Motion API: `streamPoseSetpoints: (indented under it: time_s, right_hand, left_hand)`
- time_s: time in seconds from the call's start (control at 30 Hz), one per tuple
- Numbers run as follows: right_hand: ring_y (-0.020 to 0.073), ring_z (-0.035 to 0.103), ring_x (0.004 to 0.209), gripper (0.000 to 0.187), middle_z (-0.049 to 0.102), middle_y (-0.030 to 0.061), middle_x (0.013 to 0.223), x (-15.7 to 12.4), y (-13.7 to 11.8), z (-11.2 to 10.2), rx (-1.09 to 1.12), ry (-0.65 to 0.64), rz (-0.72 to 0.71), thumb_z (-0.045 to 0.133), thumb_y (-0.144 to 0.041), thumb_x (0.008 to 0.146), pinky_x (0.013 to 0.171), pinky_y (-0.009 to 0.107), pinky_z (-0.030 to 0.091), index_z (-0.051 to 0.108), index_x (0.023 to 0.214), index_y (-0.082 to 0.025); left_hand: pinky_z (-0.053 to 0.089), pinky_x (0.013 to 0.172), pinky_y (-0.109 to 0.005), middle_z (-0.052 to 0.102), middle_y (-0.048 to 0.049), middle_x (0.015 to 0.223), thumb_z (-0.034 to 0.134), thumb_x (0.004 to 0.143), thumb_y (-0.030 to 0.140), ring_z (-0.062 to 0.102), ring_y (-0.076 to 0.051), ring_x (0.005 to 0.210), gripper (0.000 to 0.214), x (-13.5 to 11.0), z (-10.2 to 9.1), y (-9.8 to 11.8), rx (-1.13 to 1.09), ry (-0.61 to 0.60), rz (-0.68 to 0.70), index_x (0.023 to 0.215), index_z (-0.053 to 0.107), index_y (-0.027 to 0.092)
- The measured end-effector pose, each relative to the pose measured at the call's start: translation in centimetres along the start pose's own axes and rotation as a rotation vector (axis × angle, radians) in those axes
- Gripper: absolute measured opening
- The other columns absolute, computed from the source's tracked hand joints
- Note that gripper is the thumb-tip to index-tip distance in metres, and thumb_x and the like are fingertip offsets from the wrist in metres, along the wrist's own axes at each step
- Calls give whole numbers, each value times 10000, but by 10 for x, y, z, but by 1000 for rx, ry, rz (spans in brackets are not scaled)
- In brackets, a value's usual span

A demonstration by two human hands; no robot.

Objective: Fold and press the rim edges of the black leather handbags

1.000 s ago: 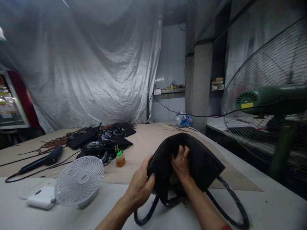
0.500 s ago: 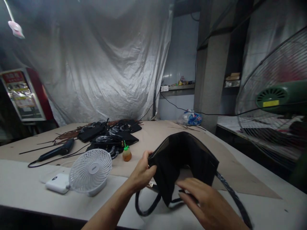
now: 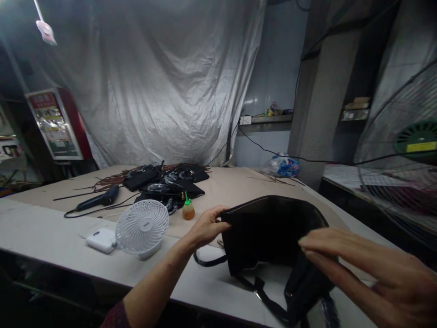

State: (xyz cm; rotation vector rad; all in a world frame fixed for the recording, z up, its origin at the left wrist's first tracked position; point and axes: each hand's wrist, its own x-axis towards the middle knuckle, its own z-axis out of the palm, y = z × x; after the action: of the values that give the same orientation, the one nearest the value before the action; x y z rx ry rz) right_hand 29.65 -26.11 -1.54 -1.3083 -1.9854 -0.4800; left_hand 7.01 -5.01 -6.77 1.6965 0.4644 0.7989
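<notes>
A black handbag [image 3: 262, 228] stands on the near right part of the table, its dark inside turned towards me. My left hand [image 3: 210, 225] is closed on its upper left edge, thumb on the inner face. At the right side of the bag, my right hand [image 3: 368, 262] has its thumb and fingers pressed together on the edge; the fingertips partly hide what they pinch. A black strap with a metal buckle [image 3: 257, 295] hangs across the bag's near side. One looped handle [image 3: 210, 263] lies to the left, and a plastic-wrapped handle [image 3: 329, 312] shows at lower right.
Left of the bag stand a small white fan [image 3: 143, 228], a white power bank [image 3: 101, 240] and a green-capped bottle [image 3: 188, 209]. Beyond lie a black corded tool [image 3: 99, 199] and several black bags [image 3: 170, 187]. A large caged fan [image 3: 409, 150] is at right.
My right hand has moved from the bag's lower middle to its right edge. The bag's mouth has spread wider and turned towards me. The camera view has swung left.
</notes>
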Motion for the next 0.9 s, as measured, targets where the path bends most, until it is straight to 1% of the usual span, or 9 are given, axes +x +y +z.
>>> streamPoseSetpoints:
  time_s: [0.07,0.13,0.2,0.27,0.37,0.47,0.57,0.73,0.9]
  right_hand:
    - [196,638,951,176,684,23,1029,36,2,4,31,-72,30,551,-324,886,820,311,528,668,1007,-273]
    - [199,616,937,179,678,33,988,67,6,18,20,-152,73,527,-329,898,830,339,500,683,939,-251]
    - [209,588,948,192,672,46,955,89,12,37,-19,-265,66,527,-320,894,870,361,460,696,908,-230]
    - [212,571,948,211,670,57,916,102,18,55,-42,-367,46,531,-333,890,876,352,434,705,904,-216]
    - [204,573,903,235,669,58,856,110,22,73,-58,-492,48,529,-362,886,820,313,418,710,906,-215]
    - [180,576,809,237,657,46,785,115,20,81,-83,-560,87,518,-361,884,715,274,394,716,866,-231]
    - [159,562,731,253,632,43,754,117,17,82,-145,-547,150,511,-354,882,642,258,360,711,793,-228]
    - [156,560,730,251,618,45,780,117,13,82,-243,-493,213,531,-383,867,652,257,349,706,776,-228]
    - [160,554,691,247,624,51,763,117,9,83,-288,-498,237,525,-370,855,638,267,343,704,754,-232]
  left_hand:
    - [416,701,-219,617,-22,926,642,653,112,547,-121,781,389,0,6,-3,25,55,-3,1040,650,153]
    - [414,670,-213,619,-19,901,644,654,120,537,-111,732,395,1,7,-4,33,68,-6,1048,654,149]
    - [412,656,-210,620,-20,896,653,672,147,531,-107,712,387,1,7,-4,47,63,13,1058,650,148]
    - [409,647,-209,619,-26,899,651,721,207,529,-111,718,348,2,6,-2,83,60,37,1063,646,142]
    - [409,660,-211,622,-42,927,604,810,306,537,-128,774,312,1,6,1,172,67,63,1065,652,134]
    - [413,693,-216,628,-43,951,573,847,339,541,-135,807,311,0,7,4,246,77,87,1075,658,145]
    - [416,708,-220,635,-38,953,566,857,344,545,-135,804,305,-1,9,5,262,84,99,1074,661,154]
    - [426,729,-217,648,-46,984,569,855,329,564,-155,871,289,-4,13,9,230,80,97,1056,673,148]
    - [416,732,-211,652,-33,959,571,856,304,562,-144,864,261,-4,14,7,229,83,108,1046,682,162]
